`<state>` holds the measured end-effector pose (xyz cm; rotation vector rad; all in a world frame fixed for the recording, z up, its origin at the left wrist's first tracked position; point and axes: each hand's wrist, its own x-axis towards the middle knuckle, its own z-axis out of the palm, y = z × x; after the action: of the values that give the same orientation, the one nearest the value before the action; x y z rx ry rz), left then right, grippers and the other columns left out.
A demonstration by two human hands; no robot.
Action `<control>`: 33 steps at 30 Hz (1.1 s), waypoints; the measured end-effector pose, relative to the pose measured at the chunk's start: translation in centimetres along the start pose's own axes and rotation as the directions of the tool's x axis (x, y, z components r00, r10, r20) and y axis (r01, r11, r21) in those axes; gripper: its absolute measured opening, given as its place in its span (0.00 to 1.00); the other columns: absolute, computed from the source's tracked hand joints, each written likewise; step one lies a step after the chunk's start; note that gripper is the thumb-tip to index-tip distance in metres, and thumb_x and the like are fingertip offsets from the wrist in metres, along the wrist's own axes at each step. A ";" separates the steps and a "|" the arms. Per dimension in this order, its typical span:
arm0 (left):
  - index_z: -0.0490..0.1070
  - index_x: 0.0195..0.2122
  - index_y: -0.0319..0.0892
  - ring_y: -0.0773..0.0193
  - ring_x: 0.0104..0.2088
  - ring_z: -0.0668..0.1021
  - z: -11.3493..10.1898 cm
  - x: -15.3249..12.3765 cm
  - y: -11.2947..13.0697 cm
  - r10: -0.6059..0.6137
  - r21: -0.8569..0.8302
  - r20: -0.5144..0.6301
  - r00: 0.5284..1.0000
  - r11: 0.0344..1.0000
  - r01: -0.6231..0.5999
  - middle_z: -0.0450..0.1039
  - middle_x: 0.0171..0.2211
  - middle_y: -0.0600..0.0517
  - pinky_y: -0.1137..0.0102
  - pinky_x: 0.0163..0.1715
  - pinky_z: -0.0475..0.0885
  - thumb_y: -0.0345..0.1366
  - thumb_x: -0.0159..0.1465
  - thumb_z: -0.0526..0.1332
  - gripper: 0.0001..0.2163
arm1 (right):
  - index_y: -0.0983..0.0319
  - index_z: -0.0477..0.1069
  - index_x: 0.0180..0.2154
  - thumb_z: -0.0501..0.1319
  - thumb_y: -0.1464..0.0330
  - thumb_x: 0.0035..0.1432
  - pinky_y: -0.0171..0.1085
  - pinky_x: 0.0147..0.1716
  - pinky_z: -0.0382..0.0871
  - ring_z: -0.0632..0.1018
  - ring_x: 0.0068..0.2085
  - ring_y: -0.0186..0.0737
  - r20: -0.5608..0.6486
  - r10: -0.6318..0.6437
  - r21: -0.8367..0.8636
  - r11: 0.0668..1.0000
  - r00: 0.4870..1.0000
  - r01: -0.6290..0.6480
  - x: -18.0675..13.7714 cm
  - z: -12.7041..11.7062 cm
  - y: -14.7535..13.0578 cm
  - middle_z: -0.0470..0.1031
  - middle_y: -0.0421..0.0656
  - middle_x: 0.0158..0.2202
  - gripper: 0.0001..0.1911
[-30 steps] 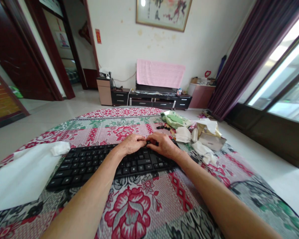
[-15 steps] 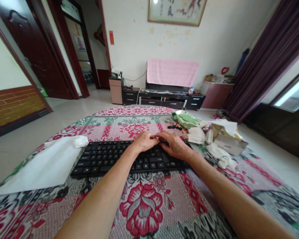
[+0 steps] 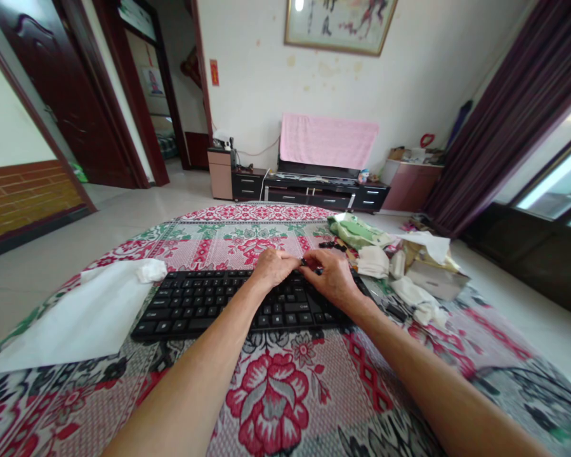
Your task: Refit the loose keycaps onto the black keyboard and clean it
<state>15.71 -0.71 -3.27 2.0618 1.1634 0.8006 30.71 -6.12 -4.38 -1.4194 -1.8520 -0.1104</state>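
A black keyboard [image 3: 195, 299] lies across the patterned tablecloth, its middle partly covered by my hands. My left hand [image 3: 272, 268] rests over its upper middle, fingers drawn together and pointing right; what they hold, if anything, is hidden. My right hand [image 3: 333, 276] is bent over the upper right part, thumb and fingers pinched at a small black piece [image 3: 304, 261], which looks like a keycap. The fingertips of both hands meet or nearly meet there. Several loose black pieces [image 3: 332, 245] lie just beyond my right hand.
White paper [image 3: 71, 317] with a crumpled tissue [image 3: 151, 271] lies left of the keyboard. To the right are a green packet [image 3: 356, 230], white cloths [image 3: 374, 261], an open box [image 3: 438, 279] and a dark slim tool [image 3: 394, 310]. The tablecloth [image 3: 266, 406] reaches the rounded far table edge.
My right hand has lifted and curled slightly, so a small black piece now shows at its fingertips. My left hand has shifted slightly left, with its fingers still together.
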 end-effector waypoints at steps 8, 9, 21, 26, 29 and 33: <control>0.75 0.19 0.40 0.66 0.24 0.69 0.0 0.2 -0.1 -0.058 0.029 0.021 0.998 0.998 0.057 0.65 0.16 0.55 0.73 0.23 0.57 0.40 0.50 0.56 0.12 | 0.61 0.71 0.33 0.59 0.73 0.50 0.34 0.32 0.63 0.71 0.31 0.35 0.026 -0.084 0.021 0.996 0.996 0.084 0.0 -0.3 0.1 0.72 0.41 0.28 0.06; 0.76 0.21 0.40 0.66 0.25 0.70 0.0 0.2 -0.1 -0.075 0.011 0.013 0.997 0.997 0.075 0.66 0.17 0.55 0.73 0.23 0.58 0.41 0.50 0.57 0.12 | 0.62 0.71 0.34 0.59 0.74 0.50 0.34 0.32 0.64 0.71 0.31 0.35 0.037 -0.090 0.027 0.996 0.995 0.089 0.0 -0.3 0.1 0.72 0.41 0.29 0.07; 0.78 0.24 0.40 0.66 0.24 0.70 0.1 0.3 -0.1 -0.082 0.068 -0.033 0.996 0.994 0.084 0.66 0.16 0.55 0.73 0.23 0.60 0.39 0.48 0.58 0.11 | 0.62 0.72 0.36 0.56 0.74 0.51 0.36 0.35 0.66 0.73 0.34 0.38 0.063 -0.130 0.054 0.990 0.989 0.127 -0.1 -0.1 -0.2 0.73 0.43 0.31 0.09; 0.78 0.27 0.42 0.64 0.27 0.73 0.1 -0.1 0.1 -0.073 0.181 -0.046 0.996 0.980 0.080 0.73 0.21 0.52 0.73 0.26 0.63 0.38 0.51 0.56 0.11 | 0.62 0.72 0.33 0.58 0.70 0.51 0.35 0.33 0.66 0.73 0.31 0.37 0.064 -0.067 0.023 0.998 0.996 0.065 -0.1 -0.2 -0.3 0.74 0.42 0.29 0.06; 0.78 0.30 0.43 0.62 0.31 0.75 0.0 -1.1 0.3 0.002 0.319 -0.048 0.999 0.948 0.014 0.76 0.27 0.49 0.70 0.31 0.66 0.39 0.55 0.54 0.13 | 0.63 0.72 0.34 0.57 0.68 0.52 0.36 0.34 0.67 0.74 0.32 0.38 0.123 -0.073 0.021 0.997 0.990 0.071 0.0 -0.3 0.0 0.75 0.43 0.30 0.07; 0.77 0.34 0.44 0.60 0.38 0.76 -0.1 -2.3 0.2 0.094 0.455 -0.043 0.995 0.888 -0.064 0.77 0.34 0.48 0.68 0.38 0.67 0.38 0.58 0.52 0.14 | 0.62 0.73 0.33 0.57 0.68 0.52 0.37 0.34 0.67 0.74 0.33 0.39 0.198 -0.111 -0.008 0.993 0.974 0.115 0.3 -0.2 0.5 0.75 0.44 0.31 0.08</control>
<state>14.78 -2.85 -3.50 2.4922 1.4155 0.6812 31.27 -5.83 -4.27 -1.3791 -2.0995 -0.0453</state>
